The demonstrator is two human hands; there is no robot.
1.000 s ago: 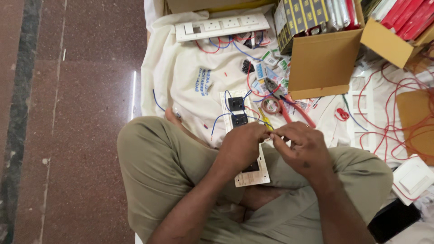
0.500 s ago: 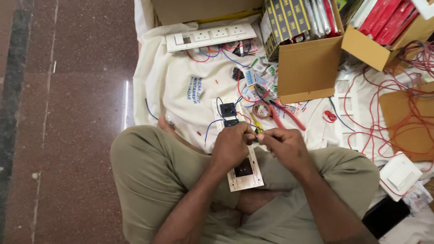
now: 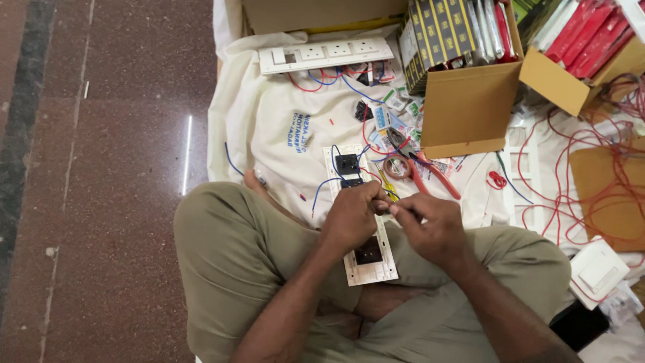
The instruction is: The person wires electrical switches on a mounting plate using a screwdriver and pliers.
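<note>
A long white switch plate (image 3: pixel 367 259) with black modules lies across my crossed legs, reaching onto a white cloth (image 3: pixel 269 128). Blue and red wires run from its upper modules. My left hand (image 3: pixel 353 216) rests on the middle of the plate, thumb and fingers pinched together. My right hand (image 3: pixel 426 227) meets it fingertip to fingertip, both pinching what looks like a thin wire end between them. A yellow-handled tool (image 3: pixel 387 185) lies just beyond my fingers.
Red-handled pliers (image 3: pixel 430 171) and a tape roll (image 3: pixel 398 167) lie on the cloth. A second white switch plate (image 3: pixel 326 54) sits at the top. Cardboard boxes (image 3: pixel 470 101) of packaged parts stand at the right, with red wire coils (image 3: pixel 591 168) and a white switch (image 3: pixel 598 272).
The view has shifted so the scene sits lower and further right. My hands have stayed together over the plate, fingers working at the same spot.
</note>
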